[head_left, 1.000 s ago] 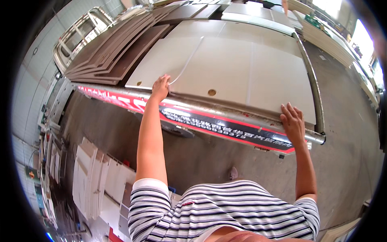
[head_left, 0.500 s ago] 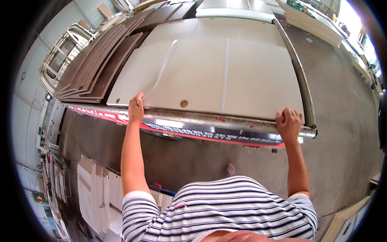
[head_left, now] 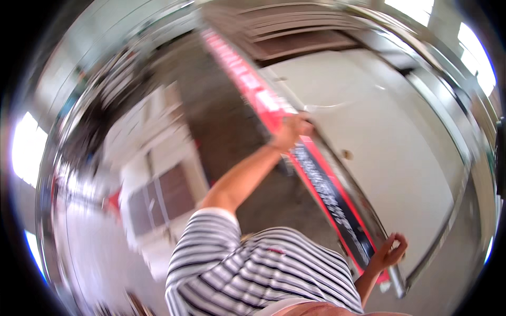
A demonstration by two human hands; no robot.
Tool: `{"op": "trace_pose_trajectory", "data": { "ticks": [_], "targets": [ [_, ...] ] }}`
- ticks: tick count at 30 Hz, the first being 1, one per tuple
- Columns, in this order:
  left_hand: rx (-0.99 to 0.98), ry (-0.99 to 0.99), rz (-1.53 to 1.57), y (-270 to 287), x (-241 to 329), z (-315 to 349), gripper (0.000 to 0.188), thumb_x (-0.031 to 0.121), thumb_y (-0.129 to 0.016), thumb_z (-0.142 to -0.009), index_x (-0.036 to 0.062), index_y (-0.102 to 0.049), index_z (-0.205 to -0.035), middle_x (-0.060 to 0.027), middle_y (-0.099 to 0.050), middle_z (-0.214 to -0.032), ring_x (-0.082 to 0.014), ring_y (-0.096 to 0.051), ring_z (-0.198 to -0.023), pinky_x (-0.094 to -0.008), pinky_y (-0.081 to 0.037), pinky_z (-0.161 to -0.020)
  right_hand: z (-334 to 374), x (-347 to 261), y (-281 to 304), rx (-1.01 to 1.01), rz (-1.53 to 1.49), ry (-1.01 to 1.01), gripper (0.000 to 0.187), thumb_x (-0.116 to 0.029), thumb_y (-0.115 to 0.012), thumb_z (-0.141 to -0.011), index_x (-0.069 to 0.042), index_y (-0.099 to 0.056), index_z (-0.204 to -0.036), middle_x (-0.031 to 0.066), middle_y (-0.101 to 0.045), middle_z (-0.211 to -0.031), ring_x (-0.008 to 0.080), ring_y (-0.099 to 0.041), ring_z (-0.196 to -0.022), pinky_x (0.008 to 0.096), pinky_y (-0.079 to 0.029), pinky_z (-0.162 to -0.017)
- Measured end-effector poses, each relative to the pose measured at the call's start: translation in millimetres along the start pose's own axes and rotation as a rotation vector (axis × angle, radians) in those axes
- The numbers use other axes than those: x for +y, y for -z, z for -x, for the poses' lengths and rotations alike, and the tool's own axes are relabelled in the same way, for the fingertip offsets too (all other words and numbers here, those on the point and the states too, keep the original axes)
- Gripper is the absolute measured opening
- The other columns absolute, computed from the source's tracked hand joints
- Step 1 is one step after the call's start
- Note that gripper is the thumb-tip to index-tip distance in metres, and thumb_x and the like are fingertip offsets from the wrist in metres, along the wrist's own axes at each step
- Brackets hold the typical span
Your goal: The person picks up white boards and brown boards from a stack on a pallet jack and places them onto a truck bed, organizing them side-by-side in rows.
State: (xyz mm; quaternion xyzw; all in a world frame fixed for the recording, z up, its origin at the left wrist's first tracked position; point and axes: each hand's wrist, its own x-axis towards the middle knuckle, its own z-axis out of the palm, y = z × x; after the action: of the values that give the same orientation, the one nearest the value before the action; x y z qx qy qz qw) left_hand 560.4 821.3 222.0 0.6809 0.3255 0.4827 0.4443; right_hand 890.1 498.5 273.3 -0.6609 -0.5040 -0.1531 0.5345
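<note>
My left hand [head_left: 292, 130] lies on the metal rail [head_left: 363, 197] along the edge of a loaded rack, its fingers smeared by motion but bent over the rail. A large pale panel [head_left: 400, 142] with a small round hole lies flat just inside that rail. My right hand [head_left: 388, 254] hovers at the rail's near end, fingers loosely curled with a gap between thumb and fingers and nothing in them. A red and black printed banner [head_left: 327, 184] runs along the rail's outer side, below both hands.
Brown panels [head_left: 311, 45] are stacked at the rack's far end. On the left, pale boards [head_left: 153, 126] and a brown panel [head_left: 163, 200] stand in a pile on the concrete floor [head_left: 211, 79]. A side rail [head_left: 440, 239] borders the rack on the right.
My view has swung left, so the rack now slants across the right side and the floor piles show more. My right hand has loosened from a fist at the rail's end.
</note>
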Motion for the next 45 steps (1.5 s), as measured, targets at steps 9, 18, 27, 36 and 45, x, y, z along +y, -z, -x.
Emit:
{"op": "trace_pose_trajectory", "data": {
  "ticks": [9, 18, 27, 36, 45],
  "targets": [
    [-0.351, 0.789, -0.728, 40, -54, 424, 0.061, 0.042, -0.054, -0.092, 0.0107, -0.036, -0.141, -0.0187, -0.051, -0.13, -0.0358, -0.052, -0.121, -0.0477, -0.044, -0.098, 110, -82, -168, -1.277, -0.46, 0.136, 0.011, -0.013, -0.061, -0.09, -0.003, -0.061, -0.094, 0.0131, -0.063, -0.08, 0.0239, -0.063, -0.069, 0.0334, -0.05, -0.063],
    [0.015, 1.203, -0.683, 99, -68, 656, 0.032, 0.031, -0.055, -0.089, 0.0024, -0.063, -0.099, -0.0217, -0.062, -0.095, -0.0429, -0.061, -0.094, -0.0489, -0.051, -0.083, 216, -248, -309, -1.896, -0.425, 0.476, 0.023, -0.026, -0.063, -0.09, -0.003, -0.061, -0.091, 0.017, -0.065, -0.081, 0.0337, -0.064, -0.074, 0.041, -0.05, -0.067],
    [0.636, 1.274, -0.18, 185, -99, 666, 0.028, 0.027, -0.054, -0.09, 0.0024, -0.063, -0.099, -0.0242, -0.064, -0.094, -0.0418, -0.061, -0.091, -0.049, -0.05, -0.079, 305, -402, -396, -2.231, -0.404, 1.271, 0.036, -0.037, -0.05, -0.09, -0.004, -0.062, -0.098, 0.0181, -0.065, -0.099, 0.0368, -0.063, -0.094, 0.0482, -0.05, -0.081],
    [0.703, 1.378, -0.219, 235, -119, 663, 0.032, 0.031, -0.055, -0.092, 0.0032, -0.063, -0.106, -0.0229, -0.066, -0.099, -0.0397, -0.063, -0.095, -0.0478, -0.05, -0.082, 297, -481, -445, -2.183, -0.732, 1.333, 0.032, -0.032, -0.054, -0.09, -0.002, -0.06, -0.096, 0.019, -0.063, -0.099, 0.0362, -0.062, -0.097, 0.0468, -0.049, -0.084],
    [1.028, 1.078, -0.249, 317, -74, 524, 0.04, 0.036, -0.057, -0.094, 0.0012, -0.061, -0.115, -0.0188, -0.067, -0.105, -0.0299, -0.064, -0.102, -0.0388, -0.05, -0.087, 238, -369, -593, -2.194, -0.107, 1.209, 0.035, -0.04, -0.054, -0.089, -0.009, -0.064, -0.099, 0.0167, -0.066, -0.105, 0.0347, -0.062, -0.102, 0.0458, -0.049, -0.086]
  ]
}}
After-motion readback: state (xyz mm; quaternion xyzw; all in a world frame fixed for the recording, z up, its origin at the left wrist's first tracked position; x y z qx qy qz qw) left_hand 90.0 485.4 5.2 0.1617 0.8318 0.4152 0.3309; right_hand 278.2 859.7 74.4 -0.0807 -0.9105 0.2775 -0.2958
